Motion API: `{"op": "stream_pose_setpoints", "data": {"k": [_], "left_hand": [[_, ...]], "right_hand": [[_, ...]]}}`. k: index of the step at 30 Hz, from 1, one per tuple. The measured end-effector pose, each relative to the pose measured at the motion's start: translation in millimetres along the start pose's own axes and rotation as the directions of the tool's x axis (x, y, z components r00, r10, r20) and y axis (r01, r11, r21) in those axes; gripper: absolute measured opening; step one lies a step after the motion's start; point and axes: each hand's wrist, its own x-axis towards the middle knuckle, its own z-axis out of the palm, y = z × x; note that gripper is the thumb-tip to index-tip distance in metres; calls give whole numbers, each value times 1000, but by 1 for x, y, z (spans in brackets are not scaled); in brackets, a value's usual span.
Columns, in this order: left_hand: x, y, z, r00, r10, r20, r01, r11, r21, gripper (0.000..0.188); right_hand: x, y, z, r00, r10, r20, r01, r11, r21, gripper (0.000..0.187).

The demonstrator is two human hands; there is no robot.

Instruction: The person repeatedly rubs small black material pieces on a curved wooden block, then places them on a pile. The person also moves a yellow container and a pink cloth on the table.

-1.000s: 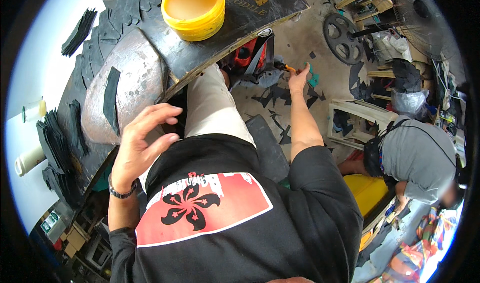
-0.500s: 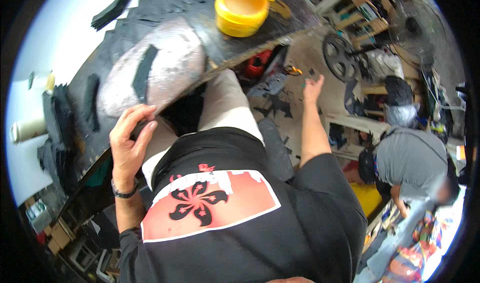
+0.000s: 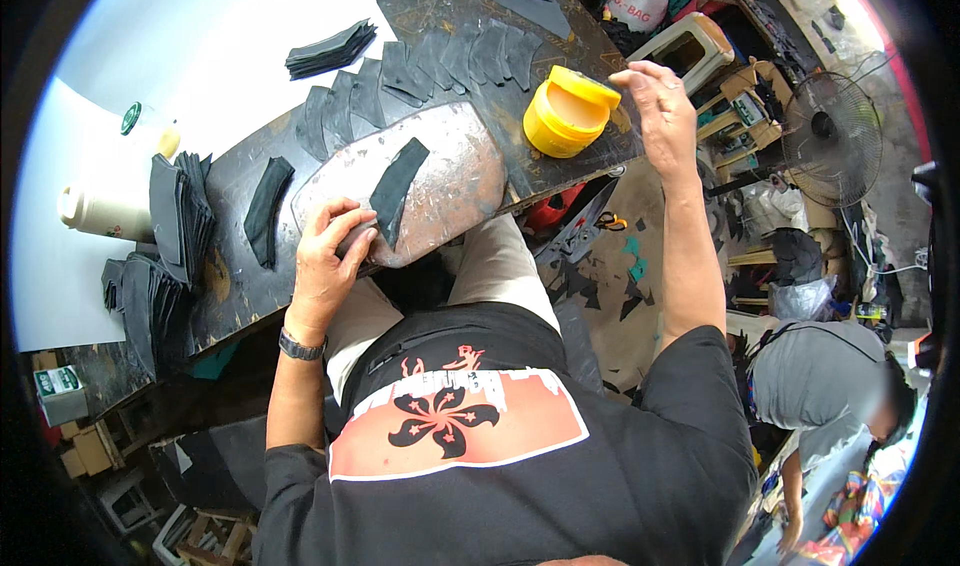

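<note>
My left hand (image 3: 328, 244) rests at the near left edge of a worn, paint-smeared board (image 3: 455, 176). Its fingers are bent, with the thumb apart from them, close to the lower end of a black curved cut piece (image 3: 400, 191) lying on the board. My right hand (image 3: 660, 106) is at the right side of a yellow tub (image 3: 555, 131) with pale contents, its lid tipped back. The fingers there are bent together near the lid's edge. Something small and dark shows at their tips, too small to name.
A row of black cut pieces (image 3: 435, 58) lies behind the board, and a bundle (image 3: 330, 50) lies on white sheet. Another piece (image 3: 267, 211) and tall stacks (image 3: 180, 216) are at left, near a beige mug (image 3: 105, 211). A person (image 3: 815, 376) bends at right below a fan (image 3: 830, 131).
My right hand has come from over the floor up to the yellow tub. The view has shifted, so more of the bench shows. My left hand stays by the board's near edge.
</note>
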Motion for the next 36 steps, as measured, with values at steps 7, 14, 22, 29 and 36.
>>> {"op": "stream_pose_setpoints", "data": {"k": [7,14,22,29,36], "left_hand": [[9,3,0,998,-42,-39,38,994,-99,23],[13,-2,2,999,-18,-34,15,996,-89,23],[5,-11,4,998,-39,-56,34,996,-87,21],[6,-16,7,998,51,-34,-51,998,-20,19],[5,-19,11,995,63,-77,-64,998,-21,17]], "right_hand": [[-31,-9,16,988,142,-64,-130,979,156,30],[-55,-10,38,981,186,-53,-193,921,-339,47],[-36,-28,33,970,241,-24,-236,918,-318,46],[-50,-52,30,905,369,212,-159,756,-634,58],[-66,-78,94,865,-24,501,-180,918,354,45]]}}
